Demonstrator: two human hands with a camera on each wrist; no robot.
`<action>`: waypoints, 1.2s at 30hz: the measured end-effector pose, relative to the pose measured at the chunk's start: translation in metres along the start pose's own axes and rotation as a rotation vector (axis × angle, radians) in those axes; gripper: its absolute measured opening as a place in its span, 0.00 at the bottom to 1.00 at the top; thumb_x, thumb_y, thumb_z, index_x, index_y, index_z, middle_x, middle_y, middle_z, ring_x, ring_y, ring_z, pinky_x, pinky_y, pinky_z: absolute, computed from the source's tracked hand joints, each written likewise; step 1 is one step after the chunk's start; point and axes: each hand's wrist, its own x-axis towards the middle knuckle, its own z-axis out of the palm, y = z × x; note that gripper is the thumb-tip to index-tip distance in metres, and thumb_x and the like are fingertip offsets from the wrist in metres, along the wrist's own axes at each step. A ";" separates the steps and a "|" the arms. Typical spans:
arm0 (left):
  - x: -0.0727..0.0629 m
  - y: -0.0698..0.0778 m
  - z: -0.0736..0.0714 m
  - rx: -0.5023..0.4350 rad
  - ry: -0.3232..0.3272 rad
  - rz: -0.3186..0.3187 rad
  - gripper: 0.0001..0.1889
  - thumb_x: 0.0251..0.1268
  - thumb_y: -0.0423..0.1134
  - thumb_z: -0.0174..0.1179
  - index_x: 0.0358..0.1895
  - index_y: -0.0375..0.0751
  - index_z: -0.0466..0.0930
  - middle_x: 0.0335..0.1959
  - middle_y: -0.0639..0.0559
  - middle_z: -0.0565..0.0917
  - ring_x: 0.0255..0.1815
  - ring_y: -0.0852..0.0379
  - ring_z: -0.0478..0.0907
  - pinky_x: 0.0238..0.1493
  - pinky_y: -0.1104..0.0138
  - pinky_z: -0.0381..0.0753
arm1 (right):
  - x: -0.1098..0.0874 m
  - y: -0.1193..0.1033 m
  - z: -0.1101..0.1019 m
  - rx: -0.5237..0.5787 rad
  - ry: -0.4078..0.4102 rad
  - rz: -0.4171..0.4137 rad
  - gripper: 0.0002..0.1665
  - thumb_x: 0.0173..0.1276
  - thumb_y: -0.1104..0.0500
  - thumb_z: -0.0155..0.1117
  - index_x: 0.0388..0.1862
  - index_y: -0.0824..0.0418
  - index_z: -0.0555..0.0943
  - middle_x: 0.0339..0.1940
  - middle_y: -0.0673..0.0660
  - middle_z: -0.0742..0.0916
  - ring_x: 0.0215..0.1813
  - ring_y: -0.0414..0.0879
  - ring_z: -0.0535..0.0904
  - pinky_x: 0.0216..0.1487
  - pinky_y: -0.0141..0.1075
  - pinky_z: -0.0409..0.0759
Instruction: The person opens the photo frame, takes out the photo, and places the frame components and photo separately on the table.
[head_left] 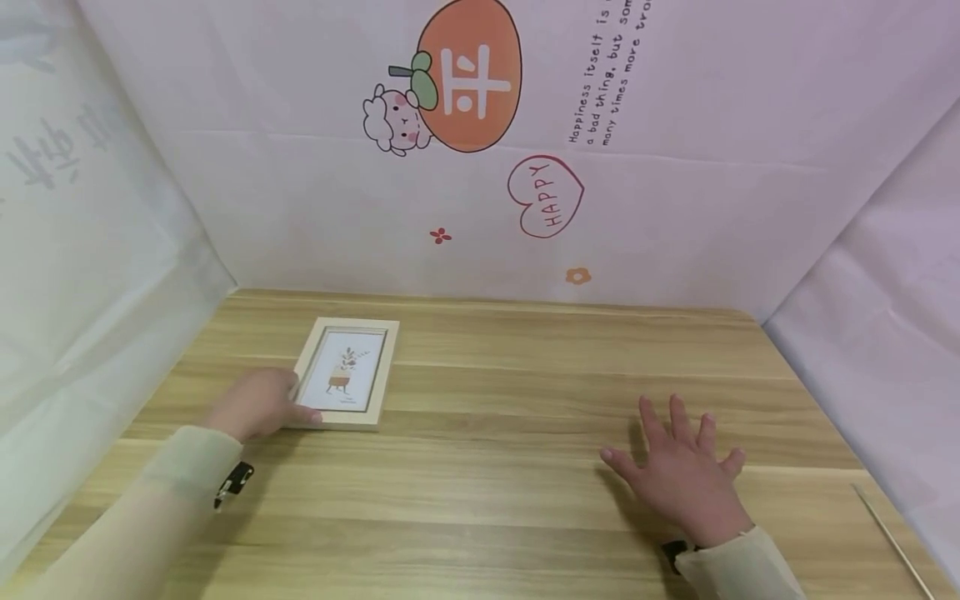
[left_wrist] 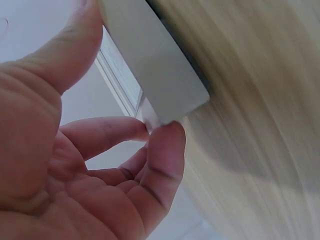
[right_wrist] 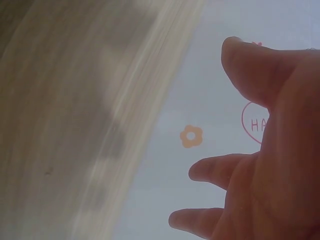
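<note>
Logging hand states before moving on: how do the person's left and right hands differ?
The left hand grips the near-left corner of the cream-framed picture; the right hand holds nothing. The left hand is curled, while the right hand is splayed. The left hand is over the left side of the wood-grain tabletop, the right hand over its right. Both come out of light sleeves.

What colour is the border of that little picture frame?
The picture frame's border is pale cream; it shows best in the head view.
</note>
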 end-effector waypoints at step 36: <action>0.010 0.140 0.064 -0.035 -0.056 0.118 0.24 0.45 0.50 0.79 0.19 0.41 0.72 0.19 0.52 0.70 0.20 0.56 0.64 0.24 0.64 0.69 | -0.002 0.003 0.002 0.004 0.003 -0.004 0.63 0.64 0.19 0.45 0.80 0.64 0.52 0.76 0.78 0.48 0.69 0.87 0.34 0.49 0.86 0.30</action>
